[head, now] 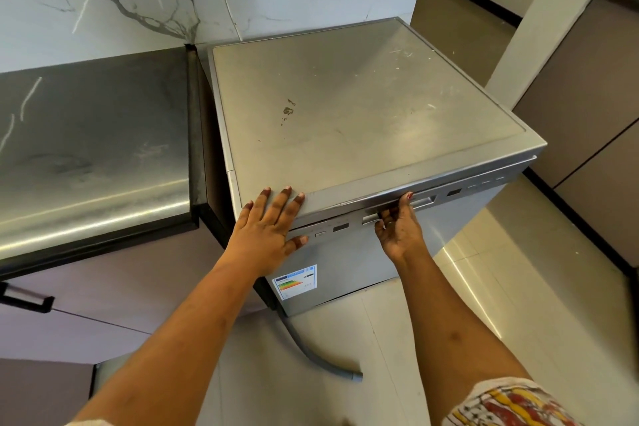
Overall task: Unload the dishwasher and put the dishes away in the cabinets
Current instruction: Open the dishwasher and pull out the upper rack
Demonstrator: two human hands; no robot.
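Steel-grey appliance: the dishwasher [363,107] stands on the floor between a dark counter [93,145] on the left and tall cabinet fronts [587,121] on the right; its door is shut, so no dishes are visible.
Handle: the recessed door handle [397,207] runs as a long horizontal slot along the top of the door front, parallel to the front edge of the lid.
Right hand: the right hand [401,228] is at the handle, palm toward the door, fingers curled together up into the slot and hooked on its upper lip; the thumb rests near the lid edge.
Left hand: the left hand [273,221] lies flat over the front left corner of the lid, fingers spread and extended, gripping nothing; it appears to brace the machine.
Governing relation: the handle lies directly above and behind the right fingertips, its long axis crossing them; the right hand is the nearer one.
Judged next move: a pull toward the person and downward, hinging the door open.
Floor: a loose grey hose [321,353] trails in front of the machine, possibly underfoot.
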